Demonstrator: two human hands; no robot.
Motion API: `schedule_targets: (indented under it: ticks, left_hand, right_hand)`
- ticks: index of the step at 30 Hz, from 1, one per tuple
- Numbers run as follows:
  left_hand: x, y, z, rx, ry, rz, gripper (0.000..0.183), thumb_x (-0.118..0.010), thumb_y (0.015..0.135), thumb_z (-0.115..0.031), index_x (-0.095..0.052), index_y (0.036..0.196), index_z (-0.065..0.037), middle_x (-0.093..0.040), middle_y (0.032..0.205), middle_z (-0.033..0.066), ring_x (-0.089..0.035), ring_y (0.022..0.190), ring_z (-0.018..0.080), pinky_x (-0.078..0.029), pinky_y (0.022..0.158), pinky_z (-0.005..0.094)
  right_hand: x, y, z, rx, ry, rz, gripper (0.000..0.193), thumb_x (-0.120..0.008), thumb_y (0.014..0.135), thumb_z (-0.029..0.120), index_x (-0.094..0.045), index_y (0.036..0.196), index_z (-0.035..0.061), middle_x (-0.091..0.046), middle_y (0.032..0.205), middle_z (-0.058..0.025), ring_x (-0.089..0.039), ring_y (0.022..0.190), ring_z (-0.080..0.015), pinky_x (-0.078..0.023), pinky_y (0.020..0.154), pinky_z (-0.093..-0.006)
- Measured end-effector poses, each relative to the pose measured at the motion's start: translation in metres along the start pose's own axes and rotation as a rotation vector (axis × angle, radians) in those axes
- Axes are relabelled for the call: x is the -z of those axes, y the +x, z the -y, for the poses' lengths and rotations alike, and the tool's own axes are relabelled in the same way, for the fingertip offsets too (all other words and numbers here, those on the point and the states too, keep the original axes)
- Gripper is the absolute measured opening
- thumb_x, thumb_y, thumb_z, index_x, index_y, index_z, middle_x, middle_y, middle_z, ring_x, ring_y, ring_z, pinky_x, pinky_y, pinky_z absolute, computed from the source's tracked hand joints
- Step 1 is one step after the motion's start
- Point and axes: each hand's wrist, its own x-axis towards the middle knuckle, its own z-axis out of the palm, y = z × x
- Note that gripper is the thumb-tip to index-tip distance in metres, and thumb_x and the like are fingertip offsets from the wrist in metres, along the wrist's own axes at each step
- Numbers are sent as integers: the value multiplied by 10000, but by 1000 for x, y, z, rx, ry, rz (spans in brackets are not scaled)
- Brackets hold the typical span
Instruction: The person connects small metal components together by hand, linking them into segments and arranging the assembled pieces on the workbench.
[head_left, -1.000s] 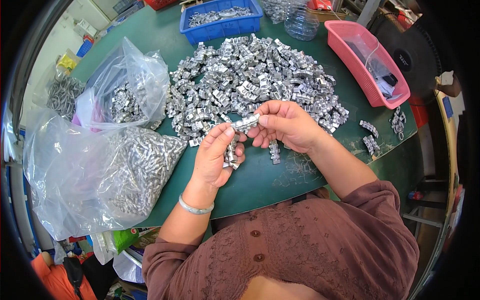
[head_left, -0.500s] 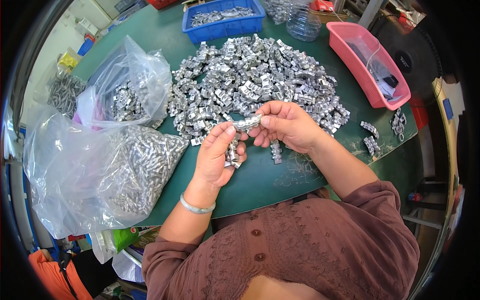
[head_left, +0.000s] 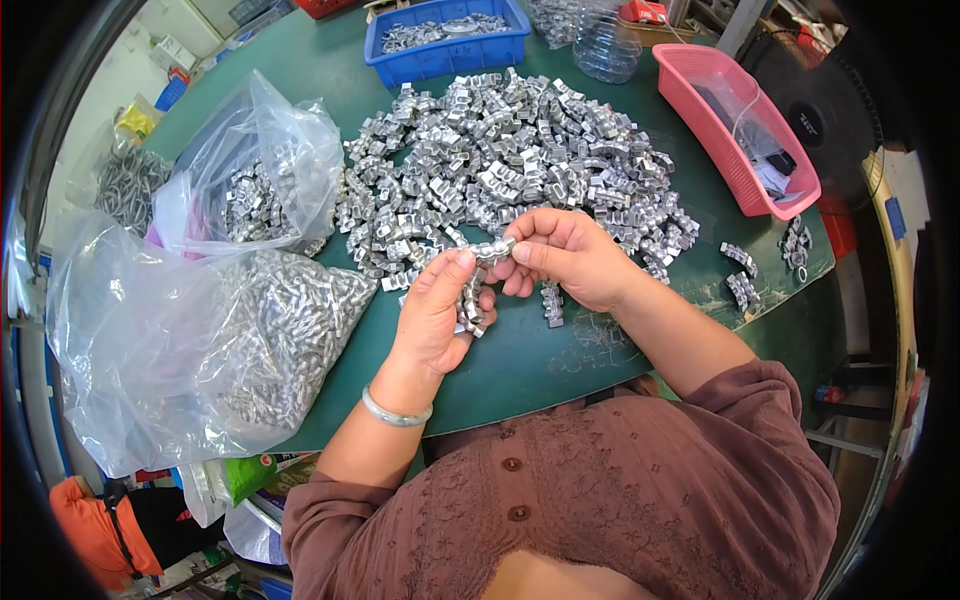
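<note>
Between my two hands stretches a short chain of silvery metal links (head_left: 490, 250), gripped at both ends. My left hand (head_left: 436, 305) pinches its left end between thumb and finger, and more linked metal pieces (head_left: 472, 302) lie curled in that palm. The thumb and fingers of my right hand (head_left: 565, 258) close on the right end. Just in front of my hands, a large pile of similar metal links (head_left: 510, 160) covers the middle of the table. One short linked piece (head_left: 552, 304) lies alone below my right hand.
Left of my hands bulge clear plastic bags (head_left: 230, 340) of small metal parts. A blue crate (head_left: 447, 62) stands at the back, a pink basket (head_left: 740, 130) at the far right. Loose linked pieces (head_left: 740, 275) lie near the green table's (head_left: 480, 385) right edge.
My hands and the chain between them have shifted very slightly, the right end dropping a little. At the lower left, the person in orange has moved a bit.
</note>
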Motion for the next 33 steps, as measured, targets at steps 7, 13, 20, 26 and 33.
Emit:
schedule_targets:
  ticks: [7, 13, 20, 26, 33]
  left_hand:
    - [0, -2, 1, -70, 20, 36, 211, -541, 828, -142, -534, 1026, -72, -577, 800, 44, -512, 590, 105, -424, 478, 234]
    - [-1, -3, 1, -103, -1, 105, 347, -548, 813, -84, -472, 1151, -83, -573, 842, 56, -514, 615, 107, -430, 503, 236]
    - [-2, -4, 0, -111, 31, 89, 358, -539, 812, -94, -463, 1160, -130, -535, 847, 54, -489, 634, 116, -420, 533, 244]
    - [-2, -6, 0, -136, 16, 87, 327, -531, 816, -98, -476, 1137, -136, -532, 851, 63, -490, 639, 124, -419, 535, 249]
    - [-3, -8, -13, -230, 84, 54, 331, -530, 814, -91, -462, 1135, -133, -536, 851, 73, -493, 640, 138, -409, 520, 261]
  right_hand:
    - [-2, -3, 2, 11, -39, -14, 142, -512, 828, 70, -516, 952, 2, -607, 821, -79, -566, 681, -103, -464, 626, -221]
    - [-5, -6, -8, 271, -233, -25, 208, -528, 799, -9, -504, 1005, -14, -570, 903, -49, -553, 826, -88, -440, 727, -219]
    - [-6, -4, -8, 326, -216, 9, 238, -528, 791, -20, -497, 1026, -7, -567, 898, -38, -533, 839, -86, -433, 744, -226]
    - [-6, -7, -2, 353, -321, -11, 294, -544, 770, -29, -483, 1057, -12, -551, 929, -54, -531, 839, -98, -441, 755, -240]
    - [5, -6, -2, 378, -343, -49, 322, -555, 757, -20, -476, 1069, -16, -553, 933, -78, -533, 815, -115, -451, 742, -251]
